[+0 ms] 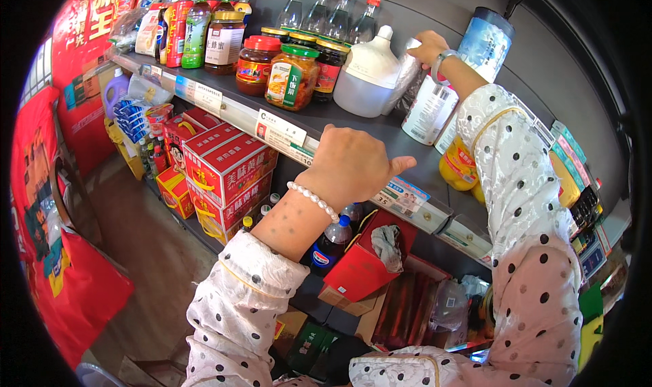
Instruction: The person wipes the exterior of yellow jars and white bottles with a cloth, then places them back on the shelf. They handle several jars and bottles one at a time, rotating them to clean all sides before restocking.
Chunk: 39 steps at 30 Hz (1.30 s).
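My right hand (432, 49) reaches over the upper shelf (326, 124), fingers closed on the top of a silver foil-like wrapped item (406, 78). Left of it stands a round plastic jug (368, 76) with a white upper part. A white canister with a barcode (429, 113) and a blue canister (486, 43) are beside my right wrist. Wearing a pearl bracelet, my left hand (354, 157) is at the shelf's front edge, thumb pointing right. Its fingers are curled out of sight, so whether they grip the edge cannot be told.
Lidded food jars (292, 78), drink bottles (196, 33) and clear red-capped bottles (336, 15) line the shelf. A jar of yellow fruit (457, 165) sits under my right forearm. Below are stacked red cartons (229, 163), a dark cola bottle (328, 244) and a red gift box (356, 264).
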Motion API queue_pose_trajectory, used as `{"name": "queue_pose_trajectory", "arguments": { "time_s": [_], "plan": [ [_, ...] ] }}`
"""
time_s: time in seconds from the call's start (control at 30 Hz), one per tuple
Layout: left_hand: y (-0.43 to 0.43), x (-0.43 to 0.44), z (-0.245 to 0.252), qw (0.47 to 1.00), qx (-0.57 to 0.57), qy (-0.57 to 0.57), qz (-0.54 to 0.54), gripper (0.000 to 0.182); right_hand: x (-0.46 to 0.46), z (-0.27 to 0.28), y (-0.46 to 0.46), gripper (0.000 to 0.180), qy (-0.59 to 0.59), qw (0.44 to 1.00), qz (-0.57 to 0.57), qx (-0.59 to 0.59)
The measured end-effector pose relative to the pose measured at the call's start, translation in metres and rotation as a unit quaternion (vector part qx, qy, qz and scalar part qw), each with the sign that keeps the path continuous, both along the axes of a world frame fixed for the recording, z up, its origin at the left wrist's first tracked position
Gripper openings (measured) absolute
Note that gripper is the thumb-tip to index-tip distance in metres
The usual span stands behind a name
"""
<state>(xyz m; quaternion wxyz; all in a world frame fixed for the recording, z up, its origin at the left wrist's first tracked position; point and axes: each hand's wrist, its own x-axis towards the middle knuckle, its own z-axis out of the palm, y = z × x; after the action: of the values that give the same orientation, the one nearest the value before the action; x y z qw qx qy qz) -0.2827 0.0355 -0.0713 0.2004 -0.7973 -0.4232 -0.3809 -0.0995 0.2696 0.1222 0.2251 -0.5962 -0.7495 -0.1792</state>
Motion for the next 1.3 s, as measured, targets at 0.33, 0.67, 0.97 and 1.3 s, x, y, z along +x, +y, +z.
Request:
{"name": "queue_pose_trajectory", "arguments": {
  "time_s": [0.33, 0.67, 0.97, 1.3],
  "plan": [
    [-0.008, 0.0, 0.003, 0.997, -0.077, 0.013, 0.014, 0.076, 0.007, 0.002, -0.005, 0.025, 0.007, 0.997, -0.009, 0.082],
    [-0.007, 0.002, 0.002, 0.996, -0.083, 0.004, 0.014, 0.076, 0.02, 0.003, -0.01, 0.02, -0.059, 0.982, 0.033, 0.175],
    [-0.009, 0.001, 0.002, 0.997, -0.067, 0.013, 0.026, 0.077, 0.016, 0.011, -0.021, 0.021, -0.041, 0.991, 0.043, 0.117],
    [-0.009, 0.003, 0.002, 0.997, -0.06, 0.025, 0.036, 0.076, 0.017, 0.01, -0.026, 0.022, 0.044, 0.988, 0.066, 0.131]
  ]
}}
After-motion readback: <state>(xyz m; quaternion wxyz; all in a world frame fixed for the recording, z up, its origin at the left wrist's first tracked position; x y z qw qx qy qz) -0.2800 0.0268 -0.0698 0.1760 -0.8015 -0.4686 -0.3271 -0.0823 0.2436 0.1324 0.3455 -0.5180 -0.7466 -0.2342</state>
